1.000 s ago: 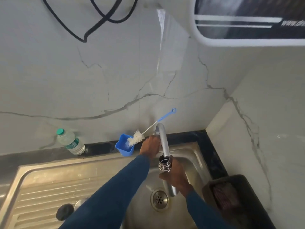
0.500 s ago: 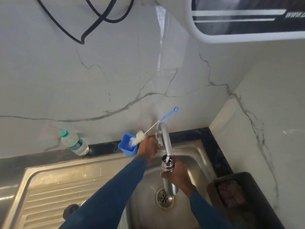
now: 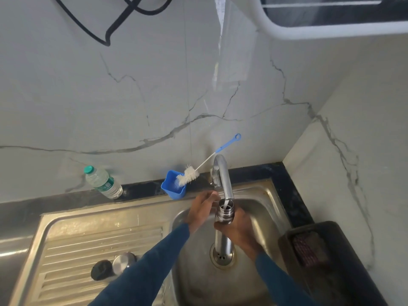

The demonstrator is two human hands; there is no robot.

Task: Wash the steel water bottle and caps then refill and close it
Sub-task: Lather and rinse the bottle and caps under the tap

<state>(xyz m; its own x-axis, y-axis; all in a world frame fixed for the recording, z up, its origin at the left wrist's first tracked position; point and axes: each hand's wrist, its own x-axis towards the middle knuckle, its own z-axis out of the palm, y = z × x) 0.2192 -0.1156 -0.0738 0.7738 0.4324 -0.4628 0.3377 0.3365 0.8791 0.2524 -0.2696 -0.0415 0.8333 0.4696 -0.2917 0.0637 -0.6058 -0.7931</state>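
Steel bottle [image 3: 224, 214] under the running tap [image 3: 223, 176], over the sink [image 3: 260, 196].

The right hand [image 3: 239, 230] is gripping the bottle upright, fingers curled around its body, and a white stream of water is falling into its open mouth. The left hand [image 3: 202, 207] is staying just left of the bottle neck; whether its fingers are holding anything cannot be told. A steel cap [image 3: 122, 262] and a black cap [image 3: 101, 269] are lying on the left drainboard. A bottle brush [image 3: 189, 174] is leaning in a blue cup [image 3: 173, 188] on the far bench, a plastic bottle [image 3: 102, 182] standing farther left.
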